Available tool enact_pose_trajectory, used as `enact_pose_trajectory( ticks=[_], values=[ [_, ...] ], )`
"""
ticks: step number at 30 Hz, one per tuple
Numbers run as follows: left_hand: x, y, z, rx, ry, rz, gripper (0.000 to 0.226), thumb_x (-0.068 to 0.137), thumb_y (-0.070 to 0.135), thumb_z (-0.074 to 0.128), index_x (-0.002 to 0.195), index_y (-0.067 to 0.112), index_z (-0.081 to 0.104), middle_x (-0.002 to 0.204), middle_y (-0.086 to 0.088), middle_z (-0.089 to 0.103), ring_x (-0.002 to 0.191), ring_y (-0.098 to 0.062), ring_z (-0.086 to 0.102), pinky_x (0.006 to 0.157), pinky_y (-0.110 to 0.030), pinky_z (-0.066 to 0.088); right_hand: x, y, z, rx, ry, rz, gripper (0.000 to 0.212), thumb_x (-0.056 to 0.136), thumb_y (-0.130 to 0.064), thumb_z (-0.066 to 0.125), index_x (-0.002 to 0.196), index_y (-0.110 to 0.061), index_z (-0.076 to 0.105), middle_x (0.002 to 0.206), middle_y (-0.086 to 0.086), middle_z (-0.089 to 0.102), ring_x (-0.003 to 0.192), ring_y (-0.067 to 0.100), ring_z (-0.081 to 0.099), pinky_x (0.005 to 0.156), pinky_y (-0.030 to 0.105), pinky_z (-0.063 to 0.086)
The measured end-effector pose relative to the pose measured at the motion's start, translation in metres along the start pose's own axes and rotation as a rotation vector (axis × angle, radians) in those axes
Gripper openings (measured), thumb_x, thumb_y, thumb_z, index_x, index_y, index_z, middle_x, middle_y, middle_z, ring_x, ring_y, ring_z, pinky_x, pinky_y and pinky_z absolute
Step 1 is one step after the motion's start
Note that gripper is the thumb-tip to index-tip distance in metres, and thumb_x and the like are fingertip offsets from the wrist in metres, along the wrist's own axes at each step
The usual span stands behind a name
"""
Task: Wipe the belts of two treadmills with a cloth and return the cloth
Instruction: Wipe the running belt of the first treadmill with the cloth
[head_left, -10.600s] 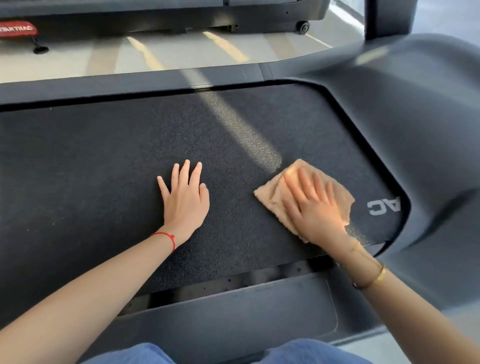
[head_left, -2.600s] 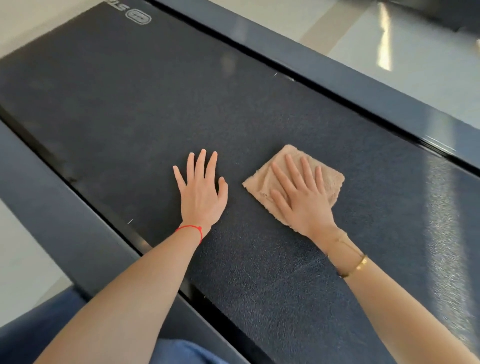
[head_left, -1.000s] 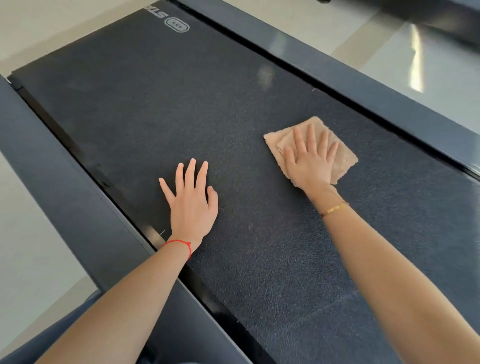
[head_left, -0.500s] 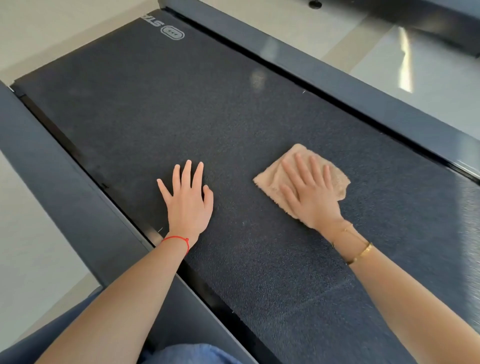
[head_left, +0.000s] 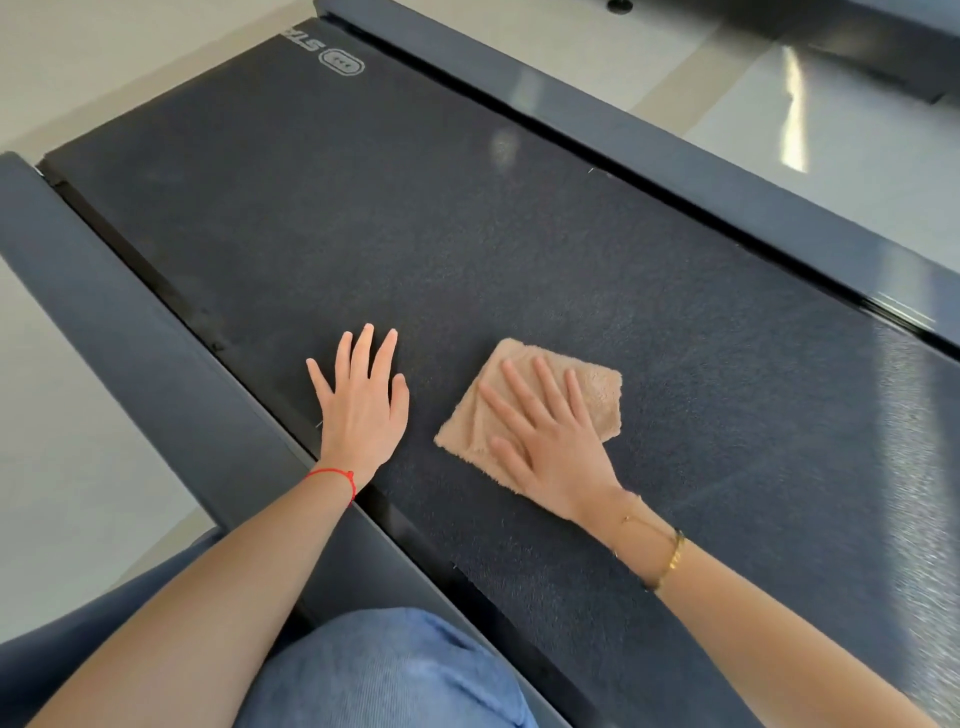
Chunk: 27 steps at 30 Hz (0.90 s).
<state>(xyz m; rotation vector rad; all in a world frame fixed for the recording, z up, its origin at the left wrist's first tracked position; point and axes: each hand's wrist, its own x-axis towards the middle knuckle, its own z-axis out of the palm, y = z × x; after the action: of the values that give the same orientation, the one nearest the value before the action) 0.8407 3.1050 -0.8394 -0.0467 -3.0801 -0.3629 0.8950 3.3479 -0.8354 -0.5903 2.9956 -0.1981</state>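
A dark textured treadmill belt (head_left: 467, 223) runs from the upper left to the lower right of the view. On it lies a folded tan cloth (head_left: 597, 387). My right hand (head_left: 550, 447) presses flat on the cloth with straight, spread fingers and covers its near half. My left hand (head_left: 361, 405) rests flat on the bare belt a short way left of the cloth, fingers straight, close to the belt's near edge.
Grey side rails border the belt, one near me (head_left: 130, 332) and one on the far side (head_left: 675, 156). A white logo (head_left: 340, 60) marks the belt's far left end. Glossy pale floor (head_left: 831, 104) lies beyond, with another dark machine's base at the top right. My blue-clad knee (head_left: 395, 675) is at the bottom.
Over the last second my right hand has drawn the cloth back from the far side of the belt toward me. My left hand has stayed flat in about the same spot.
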Motion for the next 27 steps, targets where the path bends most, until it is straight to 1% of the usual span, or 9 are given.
enact_pose_trajectory(
  ticks=[3, 5, 8, 10, 12, 16, 19, 22, 27],
  values=[
    [-0.008, -0.002, -0.001, 0.009, 0.0, 0.017, 0.054, 0.103, 0.028, 0.037, 0.155, 0.022, 0.027, 0.162, -0.007, 0.025, 0.152, -0.028, 0.014, 0.117, -0.068, 0.011, -0.019, 0.002, 0.001, -0.005, -0.007, -0.107, 0.059, 0.103, -0.056, 0.02, 0.158, -0.035, 0.009, 0.166, -0.003, 0.005, 0.153, 0.03, -0.003, 0.122, 0.055, 0.001],
    [-0.011, -0.001, 0.0, 0.022, -0.008, 0.015, 0.054, 0.103, 0.029, 0.034, 0.156, 0.023, 0.025, 0.162, -0.006, 0.023, 0.152, -0.027, 0.013, 0.117, -0.068, 0.011, -0.014, 0.015, -0.002, -0.01, -0.02, -0.089, 0.059, 0.103, -0.057, 0.017, 0.157, -0.037, 0.006, 0.166, -0.005, 0.002, 0.153, 0.027, -0.007, 0.123, 0.053, 0.0],
    [-0.01, 0.0, 0.002, 0.043, -0.02, -0.007, 0.055, 0.104, 0.031, 0.031, 0.157, 0.025, 0.02, 0.164, -0.004, 0.018, 0.153, -0.026, 0.009, 0.117, -0.067, 0.009, 0.024, 0.035, -0.009, 0.036, -0.017, 0.158, 0.058, 0.103, -0.055, 0.017, 0.157, -0.038, 0.002, 0.166, -0.004, -0.007, 0.152, 0.027, -0.014, 0.121, 0.054, -0.004],
    [-0.009, 0.0, 0.002, 0.051, -0.036, -0.004, 0.055, 0.104, 0.033, 0.029, 0.158, 0.025, 0.018, 0.164, -0.004, 0.016, 0.153, -0.026, 0.008, 0.117, -0.067, 0.009, 0.05, 0.034, -0.012, 0.053, -0.013, 0.331, 0.058, 0.103, -0.053, 0.016, 0.157, -0.037, 0.002, 0.166, -0.002, -0.008, 0.152, 0.031, -0.013, 0.121, 0.053, -0.008],
    [-0.007, -0.003, -0.001, 0.063, -0.039, 0.013, 0.055, 0.104, 0.034, 0.029, 0.157, 0.025, 0.019, 0.164, -0.004, 0.018, 0.153, -0.026, 0.009, 0.117, -0.067, 0.01, 0.06, 0.021, -0.011, 0.031, 0.014, 0.4, 0.057, 0.104, -0.05, 0.015, 0.158, -0.035, 0.003, 0.166, 0.0, -0.005, 0.151, 0.035, -0.01, 0.121, 0.054, -0.008],
    [0.009, -0.016, -0.005, 0.077, -0.049, 0.083, 0.055, 0.103, 0.035, 0.033, 0.156, 0.028, 0.023, 0.163, -0.004, 0.021, 0.152, -0.028, 0.012, 0.117, -0.067, 0.011, 0.05, -0.019, -0.002, 0.008, 0.006, 0.255, 0.059, 0.102, -0.054, 0.013, 0.158, -0.035, 0.003, 0.166, -0.001, -0.005, 0.152, 0.033, -0.011, 0.121, 0.054, -0.006],
    [0.026, -0.04, -0.01, 0.088, -0.041, 0.1, 0.053, 0.103, 0.032, 0.035, 0.156, 0.026, 0.027, 0.162, -0.005, 0.025, 0.151, -0.031, 0.016, 0.116, -0.068, 0.01, 0.061, -0.052, 0.004, 0.015, -0.013, 0.198, 0.062, 0.1, -0.056, 0.006, 0.158, -0.035, 0.004, 0.166, 0.0, -0.005, 0.151, 0.033, -0.012, 0.121, 0.055, -0.005],
    [0.045, -0.069, -0.018, 0.122, -0.038, 0.11, 0.053, 0.104, 0.032, 0.033, 0.156, 0.027, 0.025, 0.162, -0.005, 0.024, 0.151, -0.031, 0.017, 0.116, -0.068, 0.01, 0.083, -0.079, 0.007, -0.003, -0.005, 0.214, 0.063, 0.099, -0.055, 0.005, 0.158, -0.032, 0.005, 0.167, 0.001, -0.003, 0.152, 0.035, -0.009, 0.121, 0.056, -0.004],
    [0.065, -0.119, -0.033, 0.101, -0.059, 0.056, 0.053, 0.105, 0.032, 0.03, 0.157, 0.024, 0.023, 0.163, -0.006, 0.022, 0.151, -0.031, 0.014, 0.118, -0.066, 0.008, 0.135, -0.107, 0.004, 0.009, -0.008, 0.33, 0.06, 0.104, -0.05, 0.016, 0.158, -0.03, 0.002, 0.166, 0.004, 0.002, 0.151, 0.035, -0.008, 0.121, 0.057, -0.003]
  ],
)
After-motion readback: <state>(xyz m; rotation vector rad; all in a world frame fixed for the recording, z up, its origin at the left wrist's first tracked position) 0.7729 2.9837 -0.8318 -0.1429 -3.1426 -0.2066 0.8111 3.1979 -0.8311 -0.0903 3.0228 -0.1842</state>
